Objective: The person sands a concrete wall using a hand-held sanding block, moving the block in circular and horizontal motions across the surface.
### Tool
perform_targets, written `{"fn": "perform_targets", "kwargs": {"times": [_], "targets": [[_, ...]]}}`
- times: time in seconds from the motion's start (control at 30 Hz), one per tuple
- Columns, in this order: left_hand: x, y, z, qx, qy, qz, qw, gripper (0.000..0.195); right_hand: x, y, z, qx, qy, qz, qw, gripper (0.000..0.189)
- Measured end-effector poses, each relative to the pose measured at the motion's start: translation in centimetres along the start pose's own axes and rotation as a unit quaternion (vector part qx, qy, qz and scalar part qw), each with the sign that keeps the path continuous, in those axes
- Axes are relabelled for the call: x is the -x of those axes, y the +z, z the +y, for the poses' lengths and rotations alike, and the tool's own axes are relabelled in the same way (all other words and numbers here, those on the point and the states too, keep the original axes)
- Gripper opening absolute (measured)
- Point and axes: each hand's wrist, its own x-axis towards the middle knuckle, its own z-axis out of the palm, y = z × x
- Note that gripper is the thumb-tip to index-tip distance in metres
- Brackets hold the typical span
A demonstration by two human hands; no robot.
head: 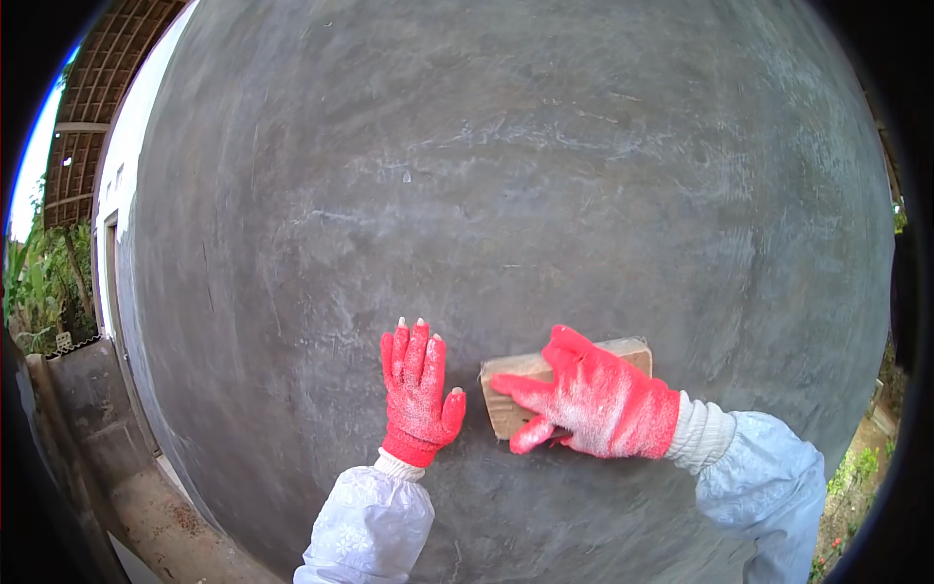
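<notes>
In a dusty red fabric glove, my left hand lies flat against a grey cement-plastered wall, fingers pointing up and slightly apart, with nothing in it. Pale fingertips or nails show at the ends of several fingers. To its right, my right hand, gloved the same way, grips a tan rectangular block that looks like wood. The block rests against the wall, tilted slightly up to the right. My palm and fingers cover most of its middle, so any handle is hidden. Both arms wear white sleeves.
Whitish streaks and scratches mark the plaster. On the left are a white wall strip with a door frame, a tiled roof's underside, a low concrete wall and plants. More greenery grows at the lower right.
</notes>
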Motion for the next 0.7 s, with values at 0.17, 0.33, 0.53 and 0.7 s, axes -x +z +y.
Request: {"fn": "perform_targets", "kwargs": {"times": [0.17, 0.33, 0.53, 0.7], "targets": [[-0.4, 0.6, 0.3, 0.000, 0.011, 0.025, 1.000, 0.072, -3.3, -7.0, 3.3, 0.101, 0.124, 0.136, 0.978, 0.072], [-0.2, 0.4, 0.1, -0.007, 0.007, 0.040, 0.999, 0.072, -5.9, -11.5, 9.4, 0.320, 0.226, 0.337, 0.856, 0.051], [-0.1, -0.6, 1.3, 0.031, -0.137, 0.068, 0.988, 0.075, -3.8, 1.3, 0.1, 0.000, -0.059, 0.004, 0.998, 0.090], [-0.1, -4.6, 3.6, 0.041, -0.100, 0.046, 0.993, 0.078, -7.0, -7.8, 5.8, 0.161, 0.106, 0.188, 0.963, 0.073]]}}
